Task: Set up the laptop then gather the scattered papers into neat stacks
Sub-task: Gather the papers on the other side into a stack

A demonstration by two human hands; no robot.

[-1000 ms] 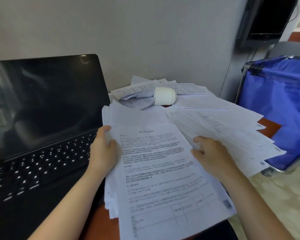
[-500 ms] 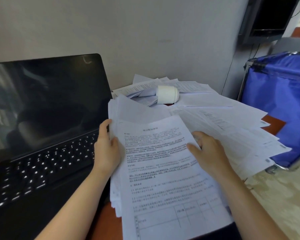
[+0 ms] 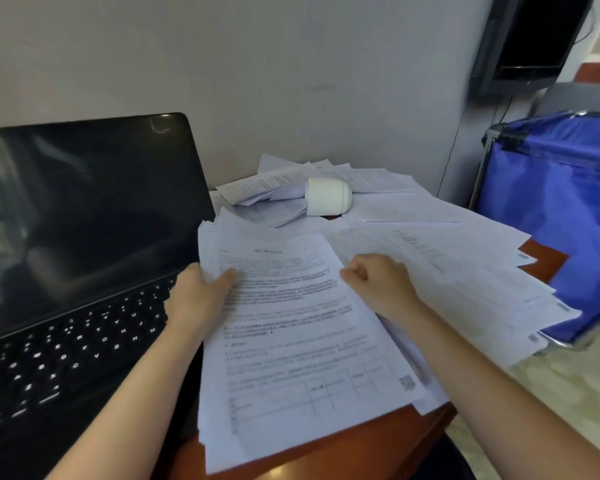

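Change over the last second: right hand (image 3: 381, 285) has slid in along the stack of papers (image 3: 291, 341) toward the left hand (image 3: 194, 299), and its fingers now curl tighter on the right edge. Left hand grips the left edge, thumb on the top sheet, other fingers hidden underneath. Both hands are closed on the stack, so it looks like squaring-up, first pile nearly done. Stack sits centre frame on the desk (image 3: 361, 441), left edge against the open laptop (image 3: 84, 220). Loose sheets (image 3: 465, 271) fan out at right, more lie upper centre around a white bottle (image 3: 328, 196); none gathered yet.
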